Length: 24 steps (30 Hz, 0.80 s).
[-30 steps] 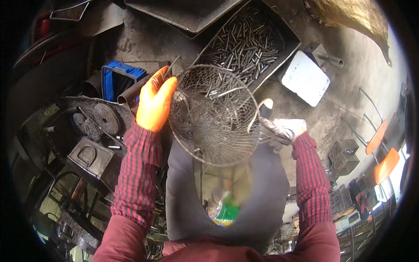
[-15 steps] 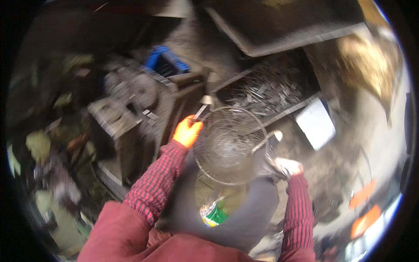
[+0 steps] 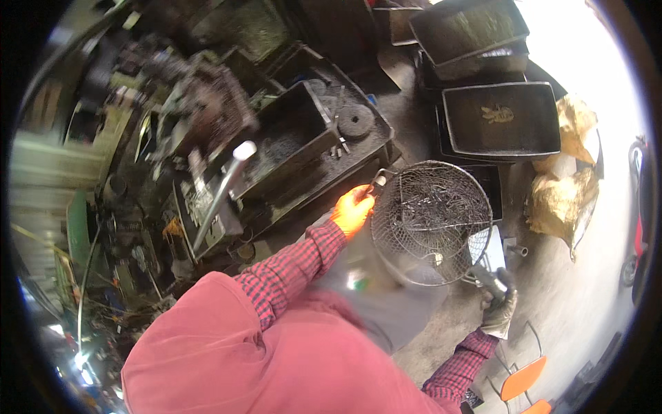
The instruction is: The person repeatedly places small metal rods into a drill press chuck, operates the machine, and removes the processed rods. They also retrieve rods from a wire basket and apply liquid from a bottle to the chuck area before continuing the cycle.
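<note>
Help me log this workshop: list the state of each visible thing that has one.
Wire basket, held up; contents unclear.
Left grip, orange-gloved, closed on the basket.
Right grip, gloved, closed on the basket's other side.
Dark tray, open, tan clump inside.
Golden sacking, crumpled.
White slab, partly hidden behind the basket.

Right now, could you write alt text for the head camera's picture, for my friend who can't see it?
A person's orange-gloved left hand and grey-gloved right hand hold a round wire-mesh basket from opposite sides. A dark, rectangular metal trough stands to the left; black rectangular trays and a crumpled golden sack are at upper right.
</note>
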{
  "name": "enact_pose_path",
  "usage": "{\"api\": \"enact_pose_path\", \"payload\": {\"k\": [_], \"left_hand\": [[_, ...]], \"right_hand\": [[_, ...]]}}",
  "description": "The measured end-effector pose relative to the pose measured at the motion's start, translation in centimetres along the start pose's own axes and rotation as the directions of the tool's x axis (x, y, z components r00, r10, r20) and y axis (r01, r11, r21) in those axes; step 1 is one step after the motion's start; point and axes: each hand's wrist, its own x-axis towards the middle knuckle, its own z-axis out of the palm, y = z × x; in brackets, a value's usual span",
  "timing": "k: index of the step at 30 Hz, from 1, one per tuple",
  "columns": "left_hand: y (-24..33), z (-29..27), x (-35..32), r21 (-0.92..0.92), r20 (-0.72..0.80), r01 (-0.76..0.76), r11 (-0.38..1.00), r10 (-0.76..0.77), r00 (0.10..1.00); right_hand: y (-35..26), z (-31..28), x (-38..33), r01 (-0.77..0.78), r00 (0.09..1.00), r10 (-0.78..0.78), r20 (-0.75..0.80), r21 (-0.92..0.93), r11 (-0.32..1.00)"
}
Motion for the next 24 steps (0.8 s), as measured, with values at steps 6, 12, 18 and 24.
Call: {"api": "enact_pose_path", "payload": {"k": [6,12,18,24], "left_hand": [[-2.9,-7.8,-6.7,-0.187,-0.062,-0.096,0.978,0.085,0.994],[-7.8,-14.2,-9.0,-0.468,-0.132,0.128,0.874,-0.213,0.968],[-6.9,-14.7,-10.3,-0.479,-0.128,0.074,0.875,-0.153,0.980],[-6.3,-13.6,-12.9,-0.425,-0.080,-0.010,0.905,-0.027,0.996]], "right_hand": [[-3.3,11.4,-8.7,0.367,0.929,-0.361,0.077,-0.076,0.927],[-6.6,22.7,-11.5,0.735,0.668,-0.615,0.419,-0.244,0.633],[-6.6,23.1,-18.6,0.664,0.735,-0.600,0.315,-0.159,0.730],[-6.4,20.2,-19.5,0.601,0.795,-0.584,0.165,-0.076,0.796]]}}
